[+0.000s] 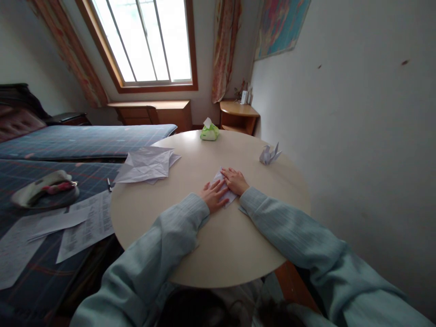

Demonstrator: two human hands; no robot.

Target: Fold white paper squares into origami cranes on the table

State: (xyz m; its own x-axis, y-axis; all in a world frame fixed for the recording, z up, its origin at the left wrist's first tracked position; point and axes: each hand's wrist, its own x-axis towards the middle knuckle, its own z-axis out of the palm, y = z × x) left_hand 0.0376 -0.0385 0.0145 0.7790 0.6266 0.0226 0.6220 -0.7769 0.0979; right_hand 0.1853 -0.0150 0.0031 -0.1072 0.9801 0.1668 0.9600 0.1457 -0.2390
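A folded sheet of white paper (pixel 231 196) lies on the round table, partly hidden beneath both hands. My left hand (pixel 215 195) rests on its left side with the fingers spread. From the right, my right hand (pixel 235 180) presses on the paper's upper part, its fingers stretched out flat and close to the left fingertips. Beyond my right hand stands a folded paper crane (pixel 270 154). To the left, creased sheets of white paper (pixel 148 164) lie in a loose stack.
The round cream table (pixel 225 254) carries a green tissue pack (pixel 209 131) at its far edge. A pen (pixel 109 184), printed sheets (pixel 86 222) and a pale strap-like item (pixel 44 188) lie on the bed at left. A white wall (pixel 368 150) runs along the right.
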